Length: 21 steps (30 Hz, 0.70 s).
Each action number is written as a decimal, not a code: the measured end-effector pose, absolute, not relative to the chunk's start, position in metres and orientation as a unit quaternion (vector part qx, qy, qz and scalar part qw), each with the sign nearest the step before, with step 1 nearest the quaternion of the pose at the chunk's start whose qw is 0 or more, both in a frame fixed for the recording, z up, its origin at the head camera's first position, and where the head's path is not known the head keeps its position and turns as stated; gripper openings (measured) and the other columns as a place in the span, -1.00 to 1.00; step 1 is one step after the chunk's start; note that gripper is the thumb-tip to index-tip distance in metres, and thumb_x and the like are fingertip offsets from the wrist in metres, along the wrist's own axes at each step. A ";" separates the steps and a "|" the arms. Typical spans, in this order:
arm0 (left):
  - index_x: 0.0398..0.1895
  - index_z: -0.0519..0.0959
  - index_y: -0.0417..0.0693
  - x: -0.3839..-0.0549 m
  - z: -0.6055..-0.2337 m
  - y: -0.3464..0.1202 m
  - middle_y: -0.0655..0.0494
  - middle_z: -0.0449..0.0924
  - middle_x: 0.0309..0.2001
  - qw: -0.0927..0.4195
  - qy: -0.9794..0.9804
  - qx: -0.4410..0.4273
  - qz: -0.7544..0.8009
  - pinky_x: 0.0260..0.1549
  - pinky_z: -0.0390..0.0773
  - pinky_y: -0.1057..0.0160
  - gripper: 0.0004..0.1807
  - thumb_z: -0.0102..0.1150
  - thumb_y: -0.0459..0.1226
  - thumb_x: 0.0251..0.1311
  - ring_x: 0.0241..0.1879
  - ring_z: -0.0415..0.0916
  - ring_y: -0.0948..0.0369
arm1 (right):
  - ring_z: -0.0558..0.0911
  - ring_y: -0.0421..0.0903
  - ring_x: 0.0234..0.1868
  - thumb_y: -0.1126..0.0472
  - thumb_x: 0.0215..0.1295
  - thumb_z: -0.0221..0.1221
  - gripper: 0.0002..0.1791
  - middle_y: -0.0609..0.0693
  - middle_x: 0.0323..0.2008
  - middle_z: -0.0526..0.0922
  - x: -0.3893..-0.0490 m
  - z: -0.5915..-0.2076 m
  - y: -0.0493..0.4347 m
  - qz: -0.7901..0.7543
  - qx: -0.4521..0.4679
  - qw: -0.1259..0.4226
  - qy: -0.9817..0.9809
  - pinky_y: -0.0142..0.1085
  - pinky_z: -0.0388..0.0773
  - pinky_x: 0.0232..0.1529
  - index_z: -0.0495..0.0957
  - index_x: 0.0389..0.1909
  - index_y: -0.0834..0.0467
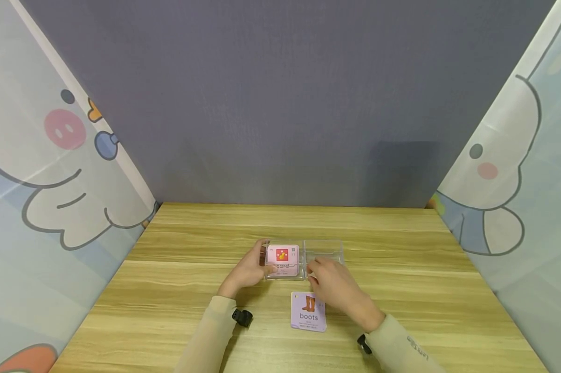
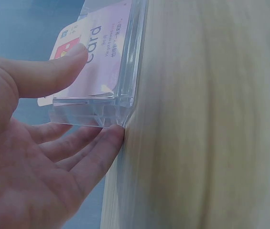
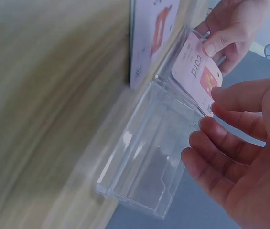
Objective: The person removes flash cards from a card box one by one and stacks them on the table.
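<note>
A clear plastic box (image 3: 142, 160) with two compartments stands on the table. In its left compartment leans a pink card (image 1: 285, 256) printed "card", its top sticking up past the front wall. My left hand (image 1: 246, 270) grips the box's left end, thumb over the card and fingers against the side wall. Beside the divider, over the right compartment, my right hand (image 1: 336, 284) hovers with loosely bent fingers and nothing between them. In the right wrist view its thumb and index finger overlap the card's edge. A lilac "boots" card (image 1: 308, 313) lies in front of the box, near the right wrist.
The wooden table (image 1: 401, 259) reaches back to a dark grey panel (image 1: 285, 103). Cartoon-printed curtains (image 1: 10, 248) hang at both sides. Each wrist wears a small black device (image 1: 243, 317) at the sleeve cuff.
</note>
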<state>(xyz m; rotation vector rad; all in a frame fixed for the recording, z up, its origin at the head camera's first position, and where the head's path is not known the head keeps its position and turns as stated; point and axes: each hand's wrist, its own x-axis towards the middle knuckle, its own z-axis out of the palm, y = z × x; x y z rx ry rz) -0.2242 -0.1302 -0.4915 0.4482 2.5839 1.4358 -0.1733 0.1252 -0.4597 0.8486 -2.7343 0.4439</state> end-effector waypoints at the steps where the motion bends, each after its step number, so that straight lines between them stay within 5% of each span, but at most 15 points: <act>1: 0.52 0.09 -0.26 -0.224 -0.492 -0.130 -0.13 0.49 0.13 0.077 0.862 0.149 0.479 0.17 0.49 -0.07 -0.14 0.36 -0.38 0.24 0.10 0.51 -0.01 | 0.46 -0.21 -0.42 0.30 0.16 0.38 -0.88 -0.17 -0.45 0.48 -0.174 -0.459 0.125 0.152 0.292 0.125 -0.936 -0.32 0.47 -0.43 0.61 -0.40 0.09; 21: 0.52 0.10 -0.27 -0.223 -0.490 -0.129 -0.16 0.50 0.14 0.079 0.864 0.146 0.474 0.17 0.51 -0.07 -0.13 0.36 -0.40 0.22 0.11 0.52 -0.05 | 0.46 -0.20 -0.36 0.31 0.20 0.38 -0.90 -0.13 -0.37 0.55 -0.183 -0.446 0.121 0.186 0.279 0.153 -0.930 -0.30 0.50 -0.35 0.68 -0.27 0.15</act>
